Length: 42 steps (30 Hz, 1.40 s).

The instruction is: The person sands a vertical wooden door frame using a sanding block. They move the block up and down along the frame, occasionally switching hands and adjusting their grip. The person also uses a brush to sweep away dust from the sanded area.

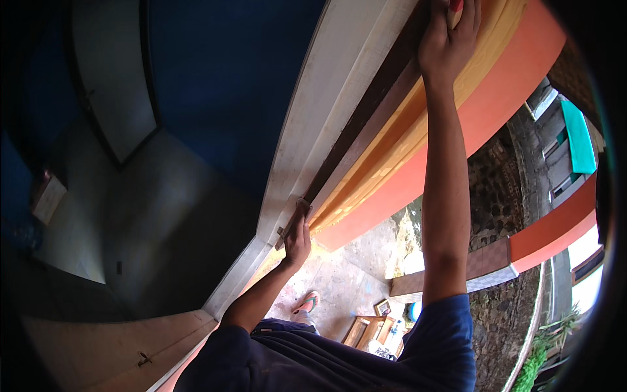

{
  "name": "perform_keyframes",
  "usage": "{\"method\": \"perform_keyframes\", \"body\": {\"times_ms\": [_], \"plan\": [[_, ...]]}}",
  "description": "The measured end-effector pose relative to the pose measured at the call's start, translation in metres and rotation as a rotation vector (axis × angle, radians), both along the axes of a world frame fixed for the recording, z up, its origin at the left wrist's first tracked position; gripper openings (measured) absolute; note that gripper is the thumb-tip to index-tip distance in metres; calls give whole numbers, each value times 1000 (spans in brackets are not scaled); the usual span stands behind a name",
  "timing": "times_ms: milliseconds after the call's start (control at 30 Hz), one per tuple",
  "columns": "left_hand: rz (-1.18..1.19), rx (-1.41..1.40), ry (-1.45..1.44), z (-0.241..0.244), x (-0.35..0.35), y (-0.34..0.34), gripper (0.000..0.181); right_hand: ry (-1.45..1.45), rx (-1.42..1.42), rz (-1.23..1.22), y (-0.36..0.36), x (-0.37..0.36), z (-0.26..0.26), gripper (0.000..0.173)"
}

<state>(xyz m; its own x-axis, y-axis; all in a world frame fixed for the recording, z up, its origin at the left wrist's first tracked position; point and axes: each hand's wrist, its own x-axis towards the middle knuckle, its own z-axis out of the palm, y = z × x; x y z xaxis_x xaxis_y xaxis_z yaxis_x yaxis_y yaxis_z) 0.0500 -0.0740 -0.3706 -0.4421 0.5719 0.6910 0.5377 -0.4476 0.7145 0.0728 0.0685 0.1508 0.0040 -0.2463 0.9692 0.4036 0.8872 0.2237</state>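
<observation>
My right hand is raised high along a dark wooden edge, at the top of the view. Between its fingers is a small red-and-tan object, cut off by the picture's rim. Lower down, my left hand touches the lower end of the same dark edge, beside a pale wooden frame. A small metal fitting shows at its fingertips; whether the fingers grip anything is hidden. A yellow-orange curtain hangs along the edge, just behind my hands.
Left of the frame lies a dim room with a blue wall and a pale door. An orange wall runs at right. Below are a concrete floor, my sandalled foot, a wooden stool or bench and a tiled ledge.
</observation>
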Motion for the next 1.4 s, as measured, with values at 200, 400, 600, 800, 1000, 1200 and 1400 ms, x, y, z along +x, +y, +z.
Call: {"method": "perform_keyframes", "body": {"times_ms": [200, 400, 600, 800, 1000, 1200, 1400], "plan": [[103, 343, 58, 165, -8, 51, 43, 12, 14, -17, 2, -1, -1, 54], [169, 315, 67, 142, -1, 54, 40, 3, 30, 6, 5, 0, 3, 54], [122, -2, 5, -6, -1, 7, 45, -9, 19, 31, 1, 0, 3, 54], [71, 210, 43, 78, 2, 32, 47, 14, 48, -28, 4, 0, 3, 55], [94, 394, 126, 206, -24, 62, 52, -16, 15, -60, -1, 4, 1, 56], [129, 102, 75, 75, -15, 43, 57, -15, -18, -36, -8, 0, -2, 55], [78, 92, -32, 69, -9, 31, 63, -13, 20, -1, 4, 2, 1, 55]]}}
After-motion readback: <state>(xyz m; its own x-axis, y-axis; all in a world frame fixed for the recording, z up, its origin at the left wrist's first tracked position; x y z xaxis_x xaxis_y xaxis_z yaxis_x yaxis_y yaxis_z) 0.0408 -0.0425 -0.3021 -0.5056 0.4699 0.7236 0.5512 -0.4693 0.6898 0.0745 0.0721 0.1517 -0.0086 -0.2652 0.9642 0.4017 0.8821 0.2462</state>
